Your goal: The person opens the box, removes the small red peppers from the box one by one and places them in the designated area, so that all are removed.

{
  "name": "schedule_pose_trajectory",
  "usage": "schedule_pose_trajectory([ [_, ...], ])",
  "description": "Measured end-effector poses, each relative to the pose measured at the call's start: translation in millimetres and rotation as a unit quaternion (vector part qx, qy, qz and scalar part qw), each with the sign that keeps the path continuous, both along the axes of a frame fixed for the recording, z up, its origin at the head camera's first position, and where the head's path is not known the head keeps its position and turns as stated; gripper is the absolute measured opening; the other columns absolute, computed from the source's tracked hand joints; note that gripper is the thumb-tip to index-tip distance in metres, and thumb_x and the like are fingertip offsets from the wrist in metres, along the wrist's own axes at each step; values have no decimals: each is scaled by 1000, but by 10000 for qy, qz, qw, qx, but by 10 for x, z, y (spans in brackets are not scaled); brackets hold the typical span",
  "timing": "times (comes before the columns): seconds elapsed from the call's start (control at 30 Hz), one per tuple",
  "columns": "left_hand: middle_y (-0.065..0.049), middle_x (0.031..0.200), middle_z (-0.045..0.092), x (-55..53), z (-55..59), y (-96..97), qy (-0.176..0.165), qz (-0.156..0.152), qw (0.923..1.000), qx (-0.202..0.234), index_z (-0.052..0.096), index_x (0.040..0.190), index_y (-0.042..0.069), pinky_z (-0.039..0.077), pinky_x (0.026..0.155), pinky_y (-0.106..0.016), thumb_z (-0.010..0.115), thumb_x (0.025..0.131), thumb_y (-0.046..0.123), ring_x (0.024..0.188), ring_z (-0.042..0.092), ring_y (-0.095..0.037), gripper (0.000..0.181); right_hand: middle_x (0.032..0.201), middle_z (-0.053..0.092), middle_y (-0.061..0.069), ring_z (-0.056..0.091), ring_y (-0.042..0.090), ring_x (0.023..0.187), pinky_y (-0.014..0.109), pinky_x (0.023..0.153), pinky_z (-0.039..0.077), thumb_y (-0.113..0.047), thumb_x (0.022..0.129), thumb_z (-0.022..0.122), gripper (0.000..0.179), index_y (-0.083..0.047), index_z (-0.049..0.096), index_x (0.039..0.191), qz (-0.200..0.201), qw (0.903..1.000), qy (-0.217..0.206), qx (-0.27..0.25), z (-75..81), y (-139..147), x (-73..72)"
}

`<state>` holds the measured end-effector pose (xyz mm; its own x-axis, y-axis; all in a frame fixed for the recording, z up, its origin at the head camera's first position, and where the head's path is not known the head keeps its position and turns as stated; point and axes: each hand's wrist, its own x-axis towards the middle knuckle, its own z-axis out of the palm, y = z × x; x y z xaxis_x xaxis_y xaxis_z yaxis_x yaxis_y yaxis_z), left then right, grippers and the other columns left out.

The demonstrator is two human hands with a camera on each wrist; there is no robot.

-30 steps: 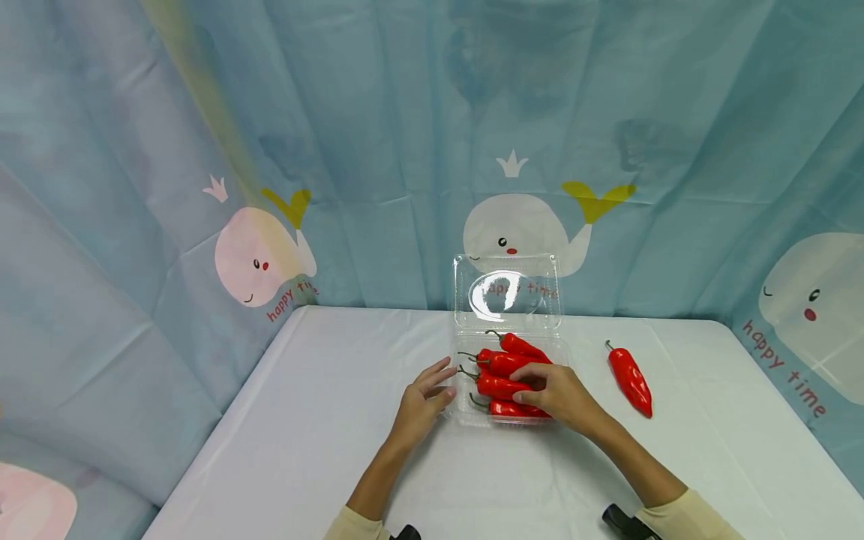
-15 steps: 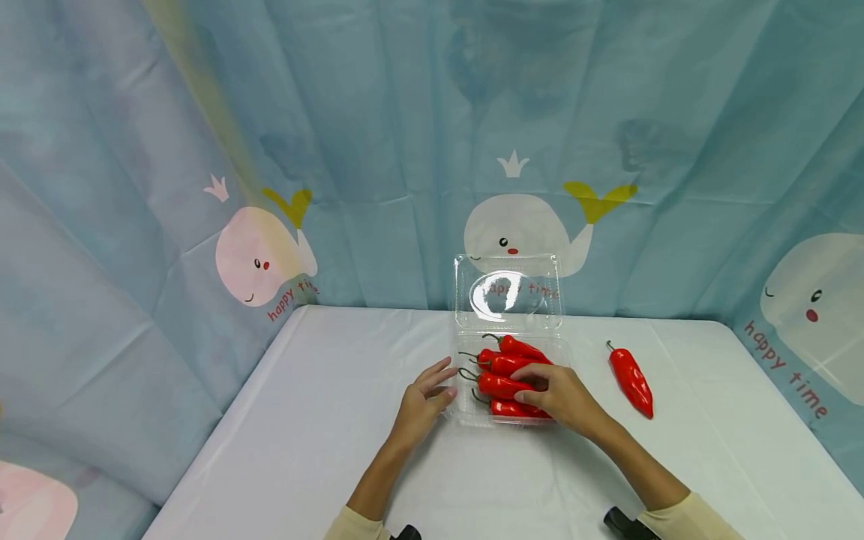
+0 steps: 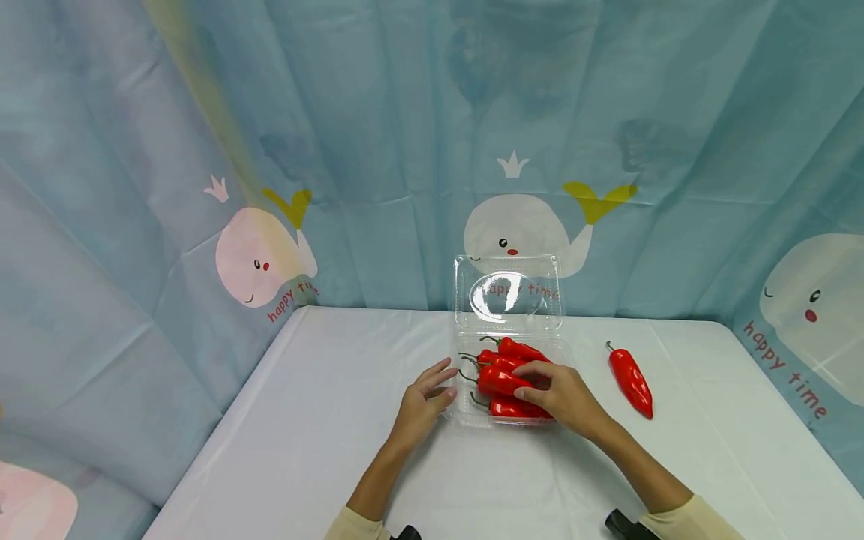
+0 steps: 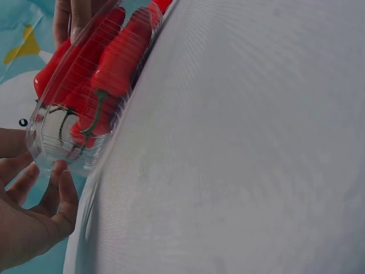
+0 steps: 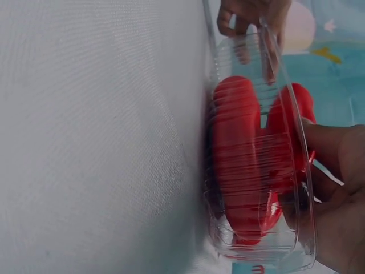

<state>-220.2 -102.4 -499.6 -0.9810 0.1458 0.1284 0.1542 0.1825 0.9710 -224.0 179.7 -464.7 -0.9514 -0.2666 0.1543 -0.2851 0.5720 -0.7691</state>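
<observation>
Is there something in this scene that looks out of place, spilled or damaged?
One thing stands out: a single red pepper lies alone on the white table, to the right of the open clear container, while the other peppers are gathered in it. I see no spill and no visible damage.

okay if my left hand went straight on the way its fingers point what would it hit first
Your left hand would probably meet the left end of the clear container first. The fingertips look right beside it, though whether they touch is hard to tell.
</observation>
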Motion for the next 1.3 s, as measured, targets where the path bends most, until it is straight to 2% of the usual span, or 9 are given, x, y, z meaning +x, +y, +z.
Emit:
schedule_pose_trajectory([
  [0.17,-5,164,49,-4,1,3,12,4,10000,-8,67,142,5,56,90,-18,67,103,11,129,64,-39,40,134,69,16,59,42,128,46,89,64,-21,92,83,36,-14,76,127,-108,9999,24,-80,24,15,13],
  [0.47,-5,164,49,2,4,0,1,31,10000,18,68,142,6,60,98,-36,68,103,11,130,64,-40,39,132,71,15,63,38,121,44,86,65,-23,94,82,40,-11,73,131,-244,9994,188,-170,94,50,43],
  [0.7,-7,163,50,-14,-17,-3,-18,49,10000,-78,68,141,5,60,95,-31,68,102,11,129,64,-40,39,127,73,14,68,31,108,34,80,65,-22,94,82,42,-7,72,132,-429,9984,288,-220,168,95,78],
  [0.9,-7,163,50,-24,-34,-4,36,38,9999,-137,68,141,3,60,94,-28,67,103,10,128,65,-40,39,122,76,11,70,26,104,22,78,60,-20,94,81,41,-8,72,131,-594,9969,426,-300,192,168,98],
  [1.1,-8,163,50,-20,-34,0,48,44,9999,-139,67,142,3,60,96,-31,67,103,10,129,64,-42,39,121,76,13,72,29,104,21,75,59,-22,94,81,41,-7,71,131,-734,9946,639,-351,214,261,118],
  [1.3,-5,163,51,-4,-13,13,29,98,9999,-121,68,142,5,60,99,-37,67,103,11,130,64,-41,39,124,74,17,72,29,98,24,70,61,-23,96,80,43,-6,69,134,-893,9935,542,-456,254,369,162],
])
